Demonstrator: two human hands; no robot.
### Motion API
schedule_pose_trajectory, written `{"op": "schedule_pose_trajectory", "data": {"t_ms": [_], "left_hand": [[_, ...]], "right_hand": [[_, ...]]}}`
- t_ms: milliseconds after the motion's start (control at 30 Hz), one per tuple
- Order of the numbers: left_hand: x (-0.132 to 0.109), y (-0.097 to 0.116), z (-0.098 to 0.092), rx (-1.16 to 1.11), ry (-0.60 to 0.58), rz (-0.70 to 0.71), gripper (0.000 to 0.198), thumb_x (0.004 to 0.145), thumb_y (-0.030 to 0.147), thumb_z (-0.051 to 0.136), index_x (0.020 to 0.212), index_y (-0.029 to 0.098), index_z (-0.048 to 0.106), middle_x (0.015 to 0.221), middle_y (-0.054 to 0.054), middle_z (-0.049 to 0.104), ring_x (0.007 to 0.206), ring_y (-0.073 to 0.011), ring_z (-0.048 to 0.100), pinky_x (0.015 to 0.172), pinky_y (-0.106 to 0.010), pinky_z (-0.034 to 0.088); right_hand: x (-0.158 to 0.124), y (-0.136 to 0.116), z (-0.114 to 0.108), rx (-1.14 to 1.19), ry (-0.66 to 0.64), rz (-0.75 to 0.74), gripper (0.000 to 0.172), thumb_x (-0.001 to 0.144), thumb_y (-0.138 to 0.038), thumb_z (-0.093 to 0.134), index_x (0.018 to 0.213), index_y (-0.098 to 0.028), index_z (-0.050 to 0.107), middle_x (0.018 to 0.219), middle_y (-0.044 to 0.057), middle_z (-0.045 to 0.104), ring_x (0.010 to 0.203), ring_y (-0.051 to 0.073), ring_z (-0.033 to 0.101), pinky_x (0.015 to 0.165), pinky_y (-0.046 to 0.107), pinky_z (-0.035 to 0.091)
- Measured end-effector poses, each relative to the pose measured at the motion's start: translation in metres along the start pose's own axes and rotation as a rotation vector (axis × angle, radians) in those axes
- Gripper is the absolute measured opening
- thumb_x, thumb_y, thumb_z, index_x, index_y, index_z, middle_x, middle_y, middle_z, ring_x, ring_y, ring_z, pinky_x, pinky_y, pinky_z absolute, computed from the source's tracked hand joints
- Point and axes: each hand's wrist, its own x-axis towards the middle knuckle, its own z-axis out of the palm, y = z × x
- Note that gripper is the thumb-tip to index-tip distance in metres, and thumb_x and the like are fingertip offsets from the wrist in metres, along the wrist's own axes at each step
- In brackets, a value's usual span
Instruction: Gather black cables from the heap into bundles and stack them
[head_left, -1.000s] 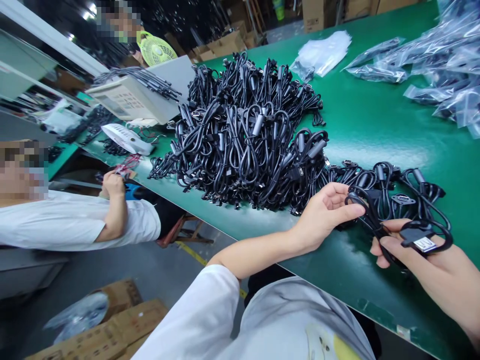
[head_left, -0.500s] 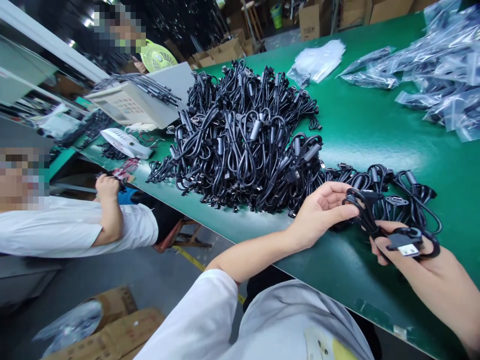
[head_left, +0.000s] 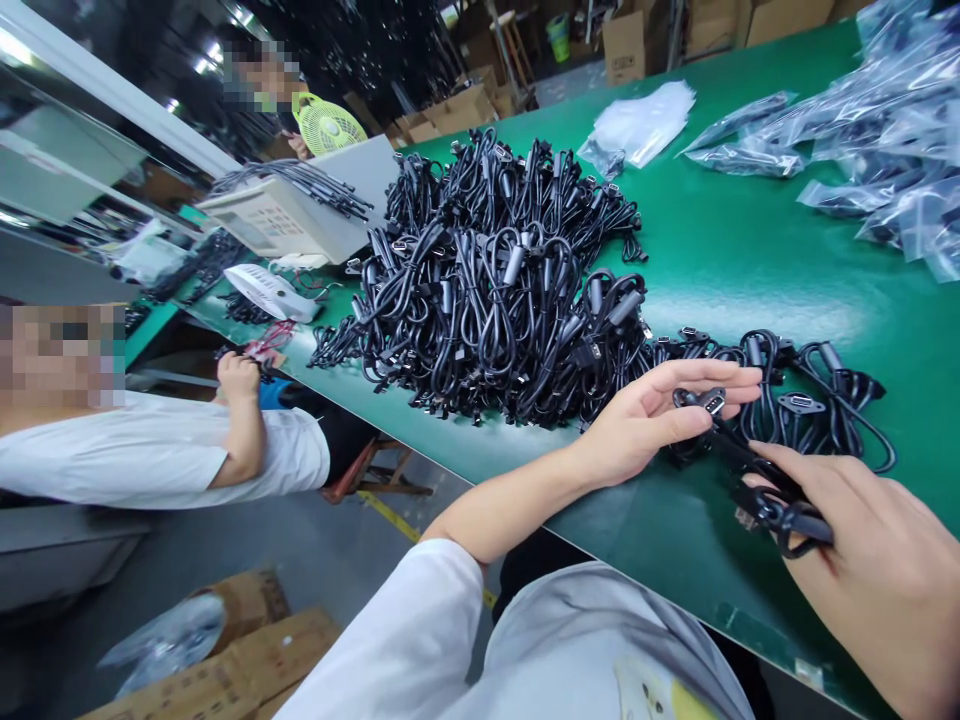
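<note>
My right hand (head_left: 862,520) is closed around a bundled black cable (head_left: 750,460), over the front part of the table. The bundle's far end, with a metal-faced connector (head_left: 712,402), points towards my left hand (head_left: 652,420). That hand has its fingers stretched out straight, and the connector lies between them and the thumb, against the thumb tip. Loops and a plug hang from the near end of the bundle, below my right fingers. Behind both hands lies a row of similar bundled cables (head_left: 799,405).
A large heap of bundled black cables (head_left: 487,300) covers the middle of the green table (head_left: 720,250). Clear bags holding cables (head_left: 885,150) lie at the far right, flat plastic bags (head_left: 645,120) at the back. A beige instrument (head_left: 285,220) stands left of the heap. Co-workers are at the left.
My right hand has turned the cable bundle over and now grips its near end from above. My left fingers, curled round it before, have straightened. The view has shifted slightly.
</note>
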Motion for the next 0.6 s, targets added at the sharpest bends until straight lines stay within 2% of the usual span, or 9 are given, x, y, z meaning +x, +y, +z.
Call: {"op": "schedule_pose_trajectory", "data": {"t_ms": [133,200,333,400,467,600], "left_hand": [[0.0,0.002,0.0,0.018,-0.043,0.013,0.039,0.086,0.032,0.068,0.123,0.022,0.063,0.143,-0.012,0.056,0.135,-0.0266,0.051,0.114,-0.042,0.038],[0.0,0.002,0.0,0.02,-0.049,0.004,0.04,0.086,0.033,0.067,0.124,0.022,0.063,0.144,-0.012,0.054,0.136,-0.0273,0.05,0.115,-0.043,0.037],[0.0,0.002,0.001,-0.001,-0.047,-0.039,0.044,0.083,0.039,0.071,0.123,0.021,0.063,0.144,-0.013,0.054,0.136,-0.0281,0.05,0.115,-0.041,0.037],[0.0,0.003,0.002,-0.008,-0.055,-0.058,0.045,0.082,0.04,0.072,0.121,0.021,0.064,0.144,-0.013,0.055,0.136,-0.0273,0.05,0.114,-0.04,0.038],[0.0,0.004,0.003,-0.015,-0.065,-0.067,0.044,0.081,0.04,0.073,0.12,0.021,0.065,0.143,-0.012,0.056,0.135,-0.0266,0.051,0.113,-0.038,0.039],[-0.002,0.003,0.007,-0.027,-0.074,-0.135,0.046,0.078,0.043,0.076,0.117,0.022,0.065,0.142,-0.012,0.056,0.136,-0.0276,0.051,0.109,-0.037,0.043]], "right_hand": [[0.005,0.003,-0.001,0.294,-0.203,0.215,0.029,0.09,-0.039,0.05,0.116,-0.039,0.062,0.107,-0.004,0.069,0.088,0.022,0.067,0.068,0.033,0.049],[0.009,0.005,-0.002,0.467,-0.315,0.353,0.028,0.087,-0.047,0.053,0.109,-0.037,0.067,0.106,-0.003,0.071,0.089,0.023,0.068,0.071,0.031,0.053],[0.016,0.006,-0.003,0.712,-0.532,0.614,0.049,0.074,-0.067,0.063,0.106,-0.031,0.074,0.103,0.003,0.075,0.094,0.029,0.069,0.083,0.037,0.056],[0.017,0.006,-0.002,0.811,-0.616,0.664,0.053,0.069,-0.07,0.065,0.102,-0.029,0.075,0.103,0.005,0.075,0.09,0.03,0.068,0.083,0.04,0.056],[0.016,0.006,0.0,0.902,-0.652,0.675,0.049,0.071,-0.069,0.065,0.096,-0.029,0.076,0.104,0.005,0.074,0.086,0.028,0.067,0.08,0.039,0.056],[0.016,0.003,0.005,1.078,-0.657,0.733,0.046,0.074,-0.065,0.067,0.095,-0.025,0.075,0.081,0.004,0.07,0.067,0.02,0.06,0.06,0.031,0.053]]}}
